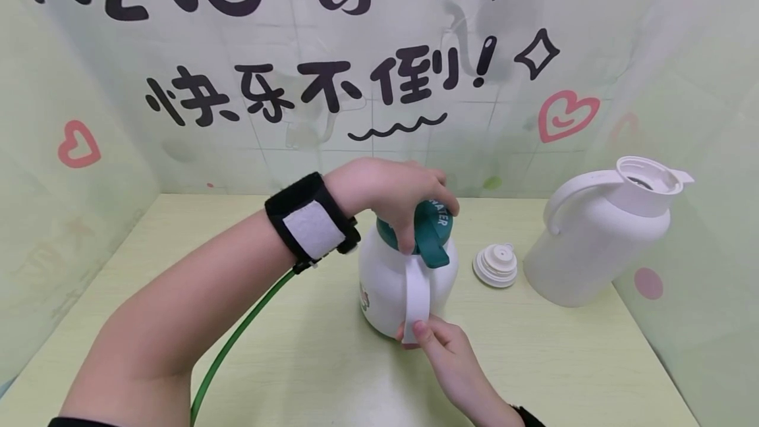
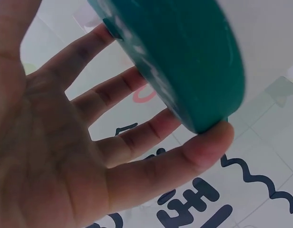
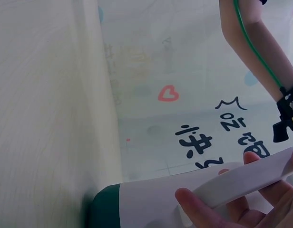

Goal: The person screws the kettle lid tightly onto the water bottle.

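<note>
A white vacuum jug (image 1: 379, 288) stands on the table with its handle towards me. My left hand (image 1: 388, 190) reaches over the top and grips the green lid (image 1: 441, 232), thumb on the near side. In the left wrist view, several fingertips touch the rim of that lid (image 2: 199, 61). Low on the jug, my right hand (image 1: 453, 364) holds the end of the white handle (image 1: 418, 288). The right wrist view has its fingers around the handle (image 3: 246, 178), and a green base band (image 3: 106, 209) shows beside the tabletop.
To the right stands a second white jug (image 1: 587, 249), its top uncovered. A white stepped stopper (image 1: 497, 265) lies between the two jugs. Printed sheeting (image 1: 332, 130) closes off the back and both sides of the pale table (image 1: 267, 374). A green cable (image 1: 237, 331) trails from my left wrist.
</note>
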A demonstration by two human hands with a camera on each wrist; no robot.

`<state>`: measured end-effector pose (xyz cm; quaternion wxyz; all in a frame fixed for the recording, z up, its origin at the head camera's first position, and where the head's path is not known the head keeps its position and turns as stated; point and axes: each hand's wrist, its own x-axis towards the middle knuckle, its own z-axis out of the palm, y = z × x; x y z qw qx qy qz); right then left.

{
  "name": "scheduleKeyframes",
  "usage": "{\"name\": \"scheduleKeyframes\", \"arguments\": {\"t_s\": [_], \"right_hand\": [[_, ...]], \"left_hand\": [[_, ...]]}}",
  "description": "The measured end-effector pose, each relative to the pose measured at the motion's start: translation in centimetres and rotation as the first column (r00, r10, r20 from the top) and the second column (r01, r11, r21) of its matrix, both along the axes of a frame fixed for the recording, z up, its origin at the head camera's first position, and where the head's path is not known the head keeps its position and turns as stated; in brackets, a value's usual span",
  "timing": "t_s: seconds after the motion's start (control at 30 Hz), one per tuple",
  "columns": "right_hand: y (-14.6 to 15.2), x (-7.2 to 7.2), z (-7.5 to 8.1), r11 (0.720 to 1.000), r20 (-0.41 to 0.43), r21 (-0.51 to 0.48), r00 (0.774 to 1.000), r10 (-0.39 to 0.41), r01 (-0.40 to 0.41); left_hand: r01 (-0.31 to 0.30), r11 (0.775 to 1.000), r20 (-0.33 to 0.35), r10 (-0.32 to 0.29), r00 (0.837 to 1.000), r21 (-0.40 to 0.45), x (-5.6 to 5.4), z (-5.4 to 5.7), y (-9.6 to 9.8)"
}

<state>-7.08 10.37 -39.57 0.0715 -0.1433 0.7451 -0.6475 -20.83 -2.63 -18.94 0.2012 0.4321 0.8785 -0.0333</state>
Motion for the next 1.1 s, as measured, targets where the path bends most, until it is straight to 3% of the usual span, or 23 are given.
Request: {"name": "scheduleKeyframes", "arguments": {"t_s": [0.27, 0.4, 0.47, 0.6, 0.67, 0.77, 0.9, 1.1], "right_hand": [[-0.1, 0.2, 0.1, 1.000, 0.001, -0.017, 1.000, -0.013, 0.013], [-0.1, 0.3, 0.1, 1.000, -0.014, -0.026, 1.000, -0.010, 0.009], [-0.1, 0.3, 0.0, 1.000, -0.020, -0.030, 1.000, -0.008, 0.007], [-0.1, 0.2, 0.0, 0.999, -0.037, -0.033, 0.999, -0.009, 0.008], [-0.1, 0.2, 0.0, 0.999, -0.043, -0.034, 0.999, -0.014, 0.013], [-0.1, 0.1, -0.1, 0.999, -0.050, -0.035, 0.999, -0.013, 0.011], [-0.1, 0.1, 0.0, 1.000, -0.041, -0.026, 0.999, -0.011, 0.010], [-0.1, 0.2, 0.1, 1.000, -0.015, -0.009, 1.000, -0.010, 0.010]], "left_hand": [[-0.047, 0.999, 0.012, 0.047, 0.999, 0.011, 0.7, -0.1, -0.5], [-0.139, 0.990, 0.025, 0.138, 0.990, 0.010, 1.6, -0.2, -0.4], [-0.210, 0.977, 0.010, 0.210, 0.978, 0.024, 2.3, -0.2, 0.1], [-0.359, 0.929, -0.060, 0.364, 0.929, 0.086, 3.9, -0.4, 1.3], [-0.396, 0.914, -0.106, 0.404, 0.909, 0.089, 4.4, -0.6, 1.8], [-0.414, 0.909, -0.168, 0.414, 0.895, 0.034, 4.7, -0.9, 2.3], [-0.407, 0.913, -0.199, 0.394, 0.897, -0.023, 4.7, -1.3, 2.4], [-0.393, 0.919, -0.225, 0.379, 0.898, -0.021, 4.6, -1.4, 2.3]]}}
